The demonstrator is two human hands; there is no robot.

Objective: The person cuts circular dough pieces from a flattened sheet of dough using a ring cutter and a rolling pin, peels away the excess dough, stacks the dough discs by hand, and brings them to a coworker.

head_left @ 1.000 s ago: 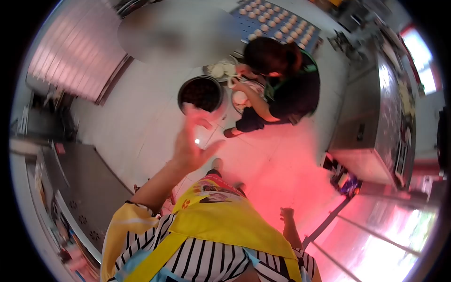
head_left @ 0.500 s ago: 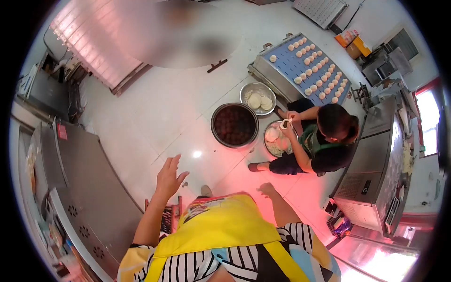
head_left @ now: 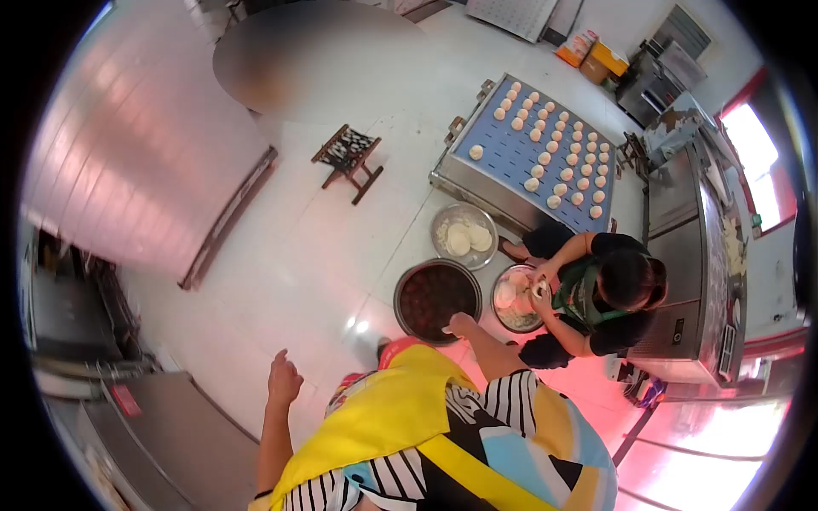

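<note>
My left hand (head_left: 285,379) hangs in the air over the floor at the lower left, fingers loosely bent and apart, holding nothing. My right hand (head_left: 460,325) reaches over the near right rim of a large round metal pot (head_left: 397,300). Its fingers look half bent with nothing visible in them; whether they touch the rim I cannot tell. Inside the pot lie many dark round balls (head_left: 430,298). Behind it stands a metal bowl (head_left: 437,223) with pale dough pieces (head_left: 460,238). A second bowl (head_left: 503,317) with dough sits to its right.
A seated co-worker (head_left: 605,289) works a dough piece in both hands above the right bowl. Beyond is a blue-topped tray table (head_left: 503,153) with rows of pale dough balls. A small folding stool (head_left: 349,162) stands on the floor. Metal cabinets (head_left: 179,434) flank both sides.
My view has turned and my body leans right. My right hand has moved forward to the pot's rim. My left hand has dropped lower, its fingers more bent. The folding stool now shows fully.
</note>
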